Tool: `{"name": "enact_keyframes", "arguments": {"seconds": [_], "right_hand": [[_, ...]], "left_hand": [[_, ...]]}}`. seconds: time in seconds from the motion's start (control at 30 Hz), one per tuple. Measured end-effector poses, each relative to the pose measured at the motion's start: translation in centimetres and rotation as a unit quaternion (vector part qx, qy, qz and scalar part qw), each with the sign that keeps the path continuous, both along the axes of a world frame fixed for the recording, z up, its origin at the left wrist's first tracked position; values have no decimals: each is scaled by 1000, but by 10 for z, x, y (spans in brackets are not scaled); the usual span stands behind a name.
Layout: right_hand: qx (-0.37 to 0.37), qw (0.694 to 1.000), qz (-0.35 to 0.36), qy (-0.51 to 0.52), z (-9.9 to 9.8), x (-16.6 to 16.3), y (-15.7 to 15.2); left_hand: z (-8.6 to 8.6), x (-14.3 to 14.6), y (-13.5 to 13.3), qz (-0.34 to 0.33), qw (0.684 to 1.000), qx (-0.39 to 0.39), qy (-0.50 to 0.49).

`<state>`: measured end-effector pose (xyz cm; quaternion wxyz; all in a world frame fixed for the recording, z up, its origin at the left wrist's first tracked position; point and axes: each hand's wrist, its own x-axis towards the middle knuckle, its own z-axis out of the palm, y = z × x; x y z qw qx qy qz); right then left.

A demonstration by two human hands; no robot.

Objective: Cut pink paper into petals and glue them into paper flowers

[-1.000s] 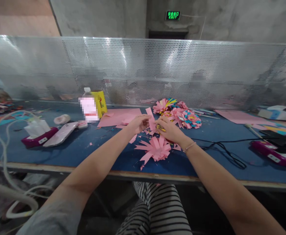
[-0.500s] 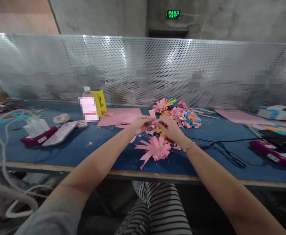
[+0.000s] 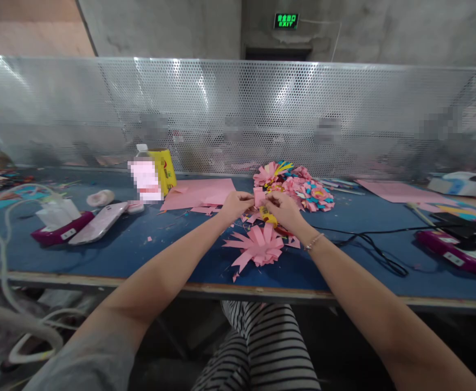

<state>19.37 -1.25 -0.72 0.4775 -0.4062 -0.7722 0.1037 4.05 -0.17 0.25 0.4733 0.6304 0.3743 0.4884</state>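
Observation:
Both of my hands meet above the blue table (image 3: 140, 250), pinching one small pink paper strip (image 3: 258, 196) between them. My left hand (image 3: 235, 205) grips its left side with closed fingers. My right hand (image 3: 283, 210) pinches its right side and also seems to hold a yellow-handled tool (image 3: 268, 216); I cannot make out what kind. Just in front of my hands lies a pink paper flower (image 3: 259, 246) with spread petals. Small pink scraps lie around it.
A heap of finished paper flowers (image 3: 299, 187) sits behind my hands, pink sheets (image 3: 199, 194) to the left. A bottle and yellow box (image 3: 156, 174) stand further left. A black cable (image 3: 368, 244) runs right toward a magenta device (image 3: 450, 247). A perforated metal screen (image 3: 238, 114) backs the table.
The long pink strip that stuck up between my hands is now short and folded down. My hands have drawn slightly closer together and moved a little away from me.

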Motion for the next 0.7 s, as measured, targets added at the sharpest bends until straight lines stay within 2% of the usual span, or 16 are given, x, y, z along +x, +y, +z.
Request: {"name": "enact_keyframes", "arguments": {"seconds": [0.43,0.7], "right_hand": [[-57,996,1,75,4,0,-1],[-90,987,48,122,4,1,3]], "left_hand": [[-6,-1,2,-26,991,107,78],[-8,-3,4,-25,983,148,105]]}}
